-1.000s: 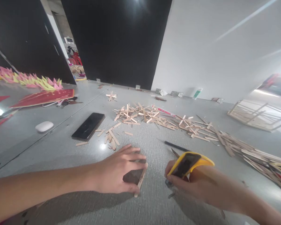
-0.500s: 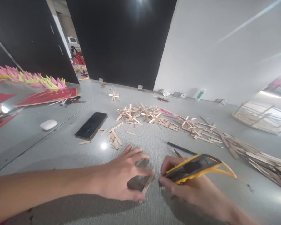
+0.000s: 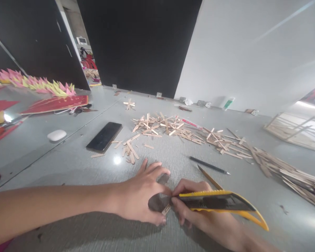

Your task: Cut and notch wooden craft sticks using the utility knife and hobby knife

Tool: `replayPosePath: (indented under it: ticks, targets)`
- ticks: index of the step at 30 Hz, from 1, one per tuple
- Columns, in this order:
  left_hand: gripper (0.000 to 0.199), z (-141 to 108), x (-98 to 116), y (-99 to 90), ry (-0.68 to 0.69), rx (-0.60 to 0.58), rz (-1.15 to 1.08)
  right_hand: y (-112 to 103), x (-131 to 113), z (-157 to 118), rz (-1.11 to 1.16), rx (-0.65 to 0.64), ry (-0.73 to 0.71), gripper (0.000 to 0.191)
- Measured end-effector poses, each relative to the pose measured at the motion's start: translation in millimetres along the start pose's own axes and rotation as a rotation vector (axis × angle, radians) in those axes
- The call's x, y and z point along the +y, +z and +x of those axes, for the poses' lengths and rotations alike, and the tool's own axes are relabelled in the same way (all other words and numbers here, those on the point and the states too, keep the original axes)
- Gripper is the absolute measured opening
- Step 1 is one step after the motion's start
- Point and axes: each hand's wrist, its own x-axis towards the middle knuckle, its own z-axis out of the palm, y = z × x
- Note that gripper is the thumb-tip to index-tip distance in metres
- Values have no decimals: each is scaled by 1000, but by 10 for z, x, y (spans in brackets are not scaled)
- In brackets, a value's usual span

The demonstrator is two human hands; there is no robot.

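Observation:
My left hand (image 3: 138,196) reaches in from the left, palm over the table. Its thumb and index finger hold a short wooden craft stick (image 3: 166,210) by its two ends against the table. A small dark-edged slot shows in the stick; its upper part is covered by my fingers. My right hand (image 3: 199,206) is closed round a yellow-and-black utility knife (image 3: 220,202), gripped close to its front end. The fingertips meet the stick beside my left index finger. I cannot see the blade.
Beyond my hands lies a pile of wooden sticks (image 3: 168,126), with longer strips (image 3: 283,164) at right. A black pen (image 3: 209,165) and a thin brown pointed tool (image 3: 210,176) lie near my right hand. A phone (image 3: 104,137) and a white case (image 3: 57,135) are at left.
My right hand has moved left to the stick, and the knife has swung to a flatter angle. The pen and brown tool show more fully. My left hand keeps its hold.

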Motion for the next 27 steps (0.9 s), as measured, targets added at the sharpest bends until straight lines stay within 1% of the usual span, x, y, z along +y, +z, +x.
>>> replayPosePath:
  ticks: [3, 6, 9, 17, 21, 27]
  targets:
    - [47, 5, -19, 5, 28, 11, -7, 25, 31, -3, -53, 28, -17, 29]
    - [52, 14, -38, 9, 14, 2, 13, 31, 67, -21, -137, 74, -34, 27]
    - [56, 22, -51, 11, 1, -13, 27, 38, 67, -29, -213, 75, -38, 28]
    - [57, 12, -85, 56, 16, 26, -5, 70, 2, 21, -248, 80, -24, 31]
    - [65, 10, -77, 64, 24, 44, 22, 63, -14, 14, -258, 88, -42, 32]
    - [70, 13, -69, 29, 19, 9, 40, 32, -69, -14, -312, 89, -68, 30]
